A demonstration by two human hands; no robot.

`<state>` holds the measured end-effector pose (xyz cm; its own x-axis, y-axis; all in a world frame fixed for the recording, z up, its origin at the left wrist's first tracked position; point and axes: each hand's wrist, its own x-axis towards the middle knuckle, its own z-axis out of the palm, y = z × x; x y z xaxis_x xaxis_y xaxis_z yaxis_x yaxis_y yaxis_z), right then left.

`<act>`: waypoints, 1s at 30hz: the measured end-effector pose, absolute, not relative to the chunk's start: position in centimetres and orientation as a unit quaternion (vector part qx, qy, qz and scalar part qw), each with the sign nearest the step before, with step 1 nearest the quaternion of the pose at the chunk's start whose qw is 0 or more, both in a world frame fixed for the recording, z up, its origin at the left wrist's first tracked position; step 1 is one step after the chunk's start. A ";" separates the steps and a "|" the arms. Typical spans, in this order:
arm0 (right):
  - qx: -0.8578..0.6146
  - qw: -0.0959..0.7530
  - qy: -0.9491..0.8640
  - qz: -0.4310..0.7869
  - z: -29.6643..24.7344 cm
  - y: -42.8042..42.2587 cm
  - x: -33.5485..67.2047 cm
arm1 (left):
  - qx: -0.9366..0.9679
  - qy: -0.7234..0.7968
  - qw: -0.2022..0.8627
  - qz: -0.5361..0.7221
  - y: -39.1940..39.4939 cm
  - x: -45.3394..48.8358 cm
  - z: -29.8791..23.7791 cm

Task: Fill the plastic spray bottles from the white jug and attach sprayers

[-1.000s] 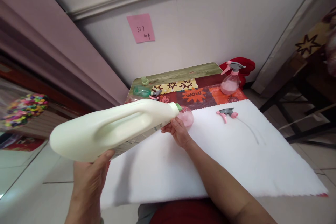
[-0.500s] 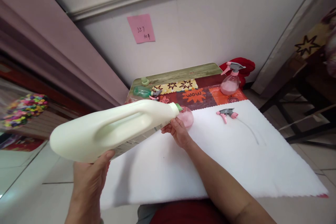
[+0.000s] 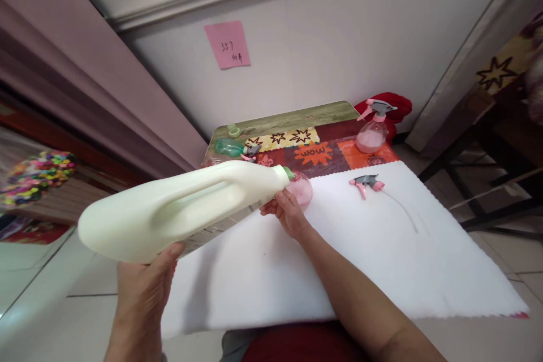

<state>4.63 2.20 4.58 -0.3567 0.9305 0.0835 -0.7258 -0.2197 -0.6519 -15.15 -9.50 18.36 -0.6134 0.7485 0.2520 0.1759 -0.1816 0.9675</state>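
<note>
A large pale green detergent jug [image 3: 139, 209] with a handle lies tilted in the air, its green spout [image 3: 289, 173] at the mouth of a clear bottle [image 3: 302, 189] with pink contents. My left hand [image 3: 148, 283] grips the jug's underside near its base, thumb along the side. Close under the jug's neck, my right hand [image 3: 289, 212] has its fingers curled against it; part of its grip is hidden. The clear bottle stands on the white cloth [image 3: 373, 260], partly covered by the jug. A grey and pink spray head [image 3: 368, 184] with a thin tube lies to the right.
Another spray bottle [image 3: 371, 136] with pink liquid stands at the back right. A green spray bottle [image 3: 229, 147] lies at the back left, near a light green cap [image 3: 233, 129]. Behind the table rises a white wall with a pink note [image 3: 228, 45]. Dark stool legs [image 3: 458, 164] stand at right.
Almost nothing differs. The jug's base end sits very slightly further left, while both hands keep their places on it.
</note>
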 end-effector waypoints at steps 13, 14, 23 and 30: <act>-0.167 0.541 -0.303 0.767 4.9 2.2 4.7 | 0.378 0.571 0.243 0.687 -9.6 -15.2 18.2; -0.167 0.541 -0.305 0.766 4.9 2.2 4.7 | 0.376 0.572 0.245 0.687 -9.6 -15.2 18.2; -0.183 0.545 -0.312 0.757 4.8 2.1 4.6 | 0.374 0.591 0.229 0.677 -9.5 -15.4 17.8; -0.233 0.576 -0.350 0.700 5.7 1.5 4.4 | 0.357 0.544 0.267 0.711 -9.3 -16.3 15.4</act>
<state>4.40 1.49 5.74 -0.2265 0.9709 0.0773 -0.6438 -0.0897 -0.7599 -16.33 -9.31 15.44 -0.6027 0.7681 0.2162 0.0080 -0.2652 0.9642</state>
